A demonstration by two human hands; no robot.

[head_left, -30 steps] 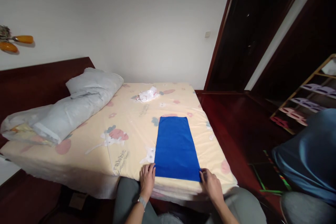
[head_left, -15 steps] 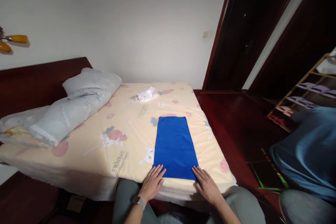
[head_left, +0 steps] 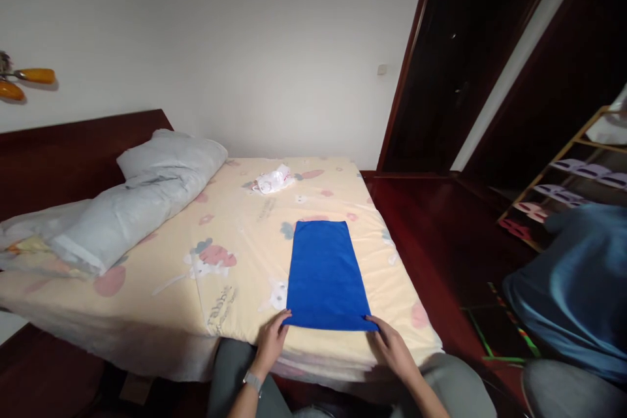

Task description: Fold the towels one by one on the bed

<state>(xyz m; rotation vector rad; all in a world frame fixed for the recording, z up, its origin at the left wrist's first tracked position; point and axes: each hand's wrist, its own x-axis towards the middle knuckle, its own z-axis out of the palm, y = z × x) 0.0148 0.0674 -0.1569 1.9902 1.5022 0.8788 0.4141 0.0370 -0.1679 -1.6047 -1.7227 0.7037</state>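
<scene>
A blue cloth lies flat as a long rectangle on the bed near its front edge. My left hand pinches the cloth's near left corner, with a watch on that wrist. At the near right corner, my right hand has thumb and fingers closed on the cloth. The near edge runs straight between both hands, and the far end rests on the patterned sheet.
Behind the cloth sits a crumpled white plastic bag. Grey bedding is heaped by the headboard. On the right are a person in a blue top and a shoe rack.
Both hands have gone from lying flat on the cloth's near corners to pinching them. The near edge is drawn a little wider and slightly up in the view.
</scene>
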